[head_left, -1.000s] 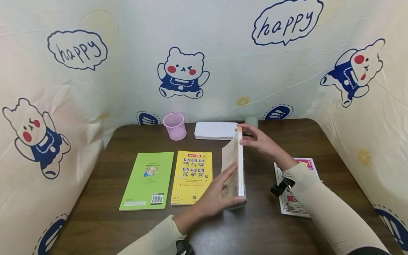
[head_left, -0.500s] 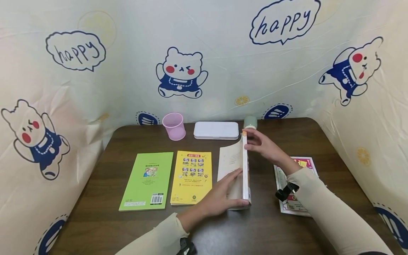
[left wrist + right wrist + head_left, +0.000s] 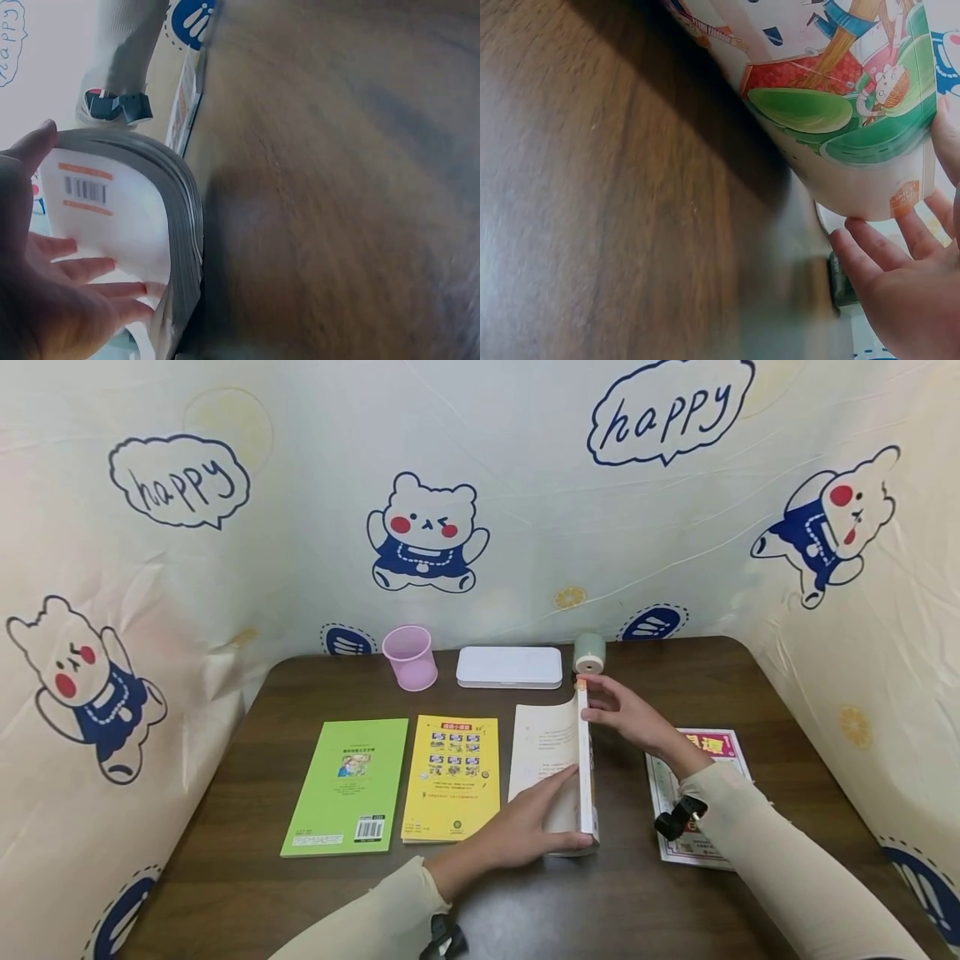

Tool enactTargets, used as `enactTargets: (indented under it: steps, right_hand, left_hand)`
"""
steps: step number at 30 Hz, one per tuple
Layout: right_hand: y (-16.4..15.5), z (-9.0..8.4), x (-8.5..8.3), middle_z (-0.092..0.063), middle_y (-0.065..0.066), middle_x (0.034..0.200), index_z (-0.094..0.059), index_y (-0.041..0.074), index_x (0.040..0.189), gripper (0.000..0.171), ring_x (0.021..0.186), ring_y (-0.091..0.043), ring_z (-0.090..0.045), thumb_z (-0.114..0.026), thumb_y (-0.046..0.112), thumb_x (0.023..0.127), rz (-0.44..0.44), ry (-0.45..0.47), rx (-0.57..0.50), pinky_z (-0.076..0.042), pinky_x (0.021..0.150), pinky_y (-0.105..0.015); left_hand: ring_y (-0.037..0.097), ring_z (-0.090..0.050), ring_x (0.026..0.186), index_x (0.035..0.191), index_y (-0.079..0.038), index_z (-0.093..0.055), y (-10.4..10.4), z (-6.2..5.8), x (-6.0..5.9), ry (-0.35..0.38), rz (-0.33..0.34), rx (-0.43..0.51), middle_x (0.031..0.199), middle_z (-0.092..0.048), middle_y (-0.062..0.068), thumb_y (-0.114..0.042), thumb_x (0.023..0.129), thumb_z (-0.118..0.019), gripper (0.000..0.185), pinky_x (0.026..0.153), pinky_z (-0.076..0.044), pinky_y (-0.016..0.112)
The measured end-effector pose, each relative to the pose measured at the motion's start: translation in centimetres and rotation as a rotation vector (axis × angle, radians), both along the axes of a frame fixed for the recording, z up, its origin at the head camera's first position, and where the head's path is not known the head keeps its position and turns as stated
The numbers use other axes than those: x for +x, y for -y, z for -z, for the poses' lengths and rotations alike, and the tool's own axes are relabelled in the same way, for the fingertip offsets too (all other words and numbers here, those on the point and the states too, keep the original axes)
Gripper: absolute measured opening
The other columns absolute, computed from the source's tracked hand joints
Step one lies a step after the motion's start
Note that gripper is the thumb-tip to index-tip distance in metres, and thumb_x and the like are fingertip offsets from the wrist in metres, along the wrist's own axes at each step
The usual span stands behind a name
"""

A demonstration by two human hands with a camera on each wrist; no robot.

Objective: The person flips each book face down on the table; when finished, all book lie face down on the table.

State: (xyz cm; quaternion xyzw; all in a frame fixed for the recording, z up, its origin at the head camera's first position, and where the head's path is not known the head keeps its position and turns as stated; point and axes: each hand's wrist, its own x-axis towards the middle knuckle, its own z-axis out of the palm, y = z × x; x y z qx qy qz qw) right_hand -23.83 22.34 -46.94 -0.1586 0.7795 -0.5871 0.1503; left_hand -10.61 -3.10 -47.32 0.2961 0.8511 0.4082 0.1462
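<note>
From the head camera, I see a white-spined book point(image 3: 583, 768) tilted up on its edge near the middle of the dark wooden table point(image 3: 247, 893), its pale back cover facing left. My left hand point(image 3: 525, 831) lies flat against that cover at the near end, fingers straight and thumb at the spine's bottom corner. My right hand point(image 3: 626, 714) steadies the far end, fingers extended along the opposite face. To the left of the book lie a yellow book point(image 3: 452, 777) and, beside it, a green book point(image 3: 348, 785), both flat. A pink-and-white booklet point(image 3: 708, 752) lies flat to the right, partly under my right sleeve. Along the back edge stand a pink cup point(image 3: 410, 657), a white case point(image 3: 509, 667) and a small green cylinder point(image 3: 589, 653), in front of a cartoon-bear cloth backdrop point(image 3: 480, 485).

From the left wrist camera, I see the hand's outstretched fingers point(image 3: 90, 270) pressed on the white back cover with its barcode point(image 3: 84, 189), the thumb hooked over the cover's curved edge, and the page block resting on the table.

From the right wrist camera, I see the book's illustrated front cover point(image 3: 840, 112), green and red, leaning over the table, with the right hand's straight fingertips point(image 3: 870, 259) touching its lower edge.
</note>
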Motion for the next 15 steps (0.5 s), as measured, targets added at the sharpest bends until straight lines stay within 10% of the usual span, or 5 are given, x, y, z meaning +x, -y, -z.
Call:
enactTargets:
  steps: [15]
  right_hand:
    - [-2.6, 0.3, -0.2, -0.041, -0.023, 0.16, -0.035, 0.006, 0.16, 0.077, 0.149, -0.046, -0.034, -0.074, 0.025, 0.097, -0.079, -0.081, 0.234, -0.031, 0.118, -0.064]
  left_hand:
    - [0.02, -0.017, 0.159, 0.155, -0.017, -0.05, 0.3, 0.9, 0.0, -0.139, 0.188, -0.38, 0.171, -0.024, -0.002, -0.027, 0.094, -0.078, 0.068, 0.125, -0.028, 0.04]
